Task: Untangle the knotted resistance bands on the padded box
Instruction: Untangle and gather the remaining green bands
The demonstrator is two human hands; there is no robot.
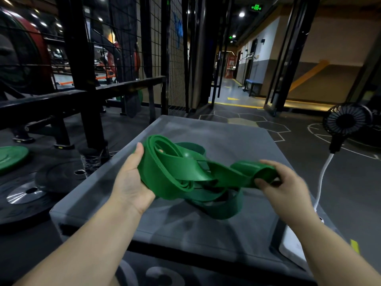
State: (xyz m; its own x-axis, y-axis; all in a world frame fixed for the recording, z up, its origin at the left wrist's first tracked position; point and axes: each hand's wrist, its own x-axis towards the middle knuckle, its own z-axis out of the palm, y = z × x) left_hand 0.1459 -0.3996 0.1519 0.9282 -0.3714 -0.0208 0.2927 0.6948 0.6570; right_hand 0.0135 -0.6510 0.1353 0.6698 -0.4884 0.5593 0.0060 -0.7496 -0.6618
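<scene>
Fingers (268, 162) of the right hand (288, 188) pinch 1 loop; left hand (129, 182) grips flat rubbery green bands (175, 176) over padded box (206, 230).

the padded box (206, 234) has a grey top with pale, dusty marks. near its middle, a little toward the right edge, the lower loops of the tangled green resistance bands (218, 211) rest on the top. the upper loops seem raised above it, though this is hard to tell.
</scene>
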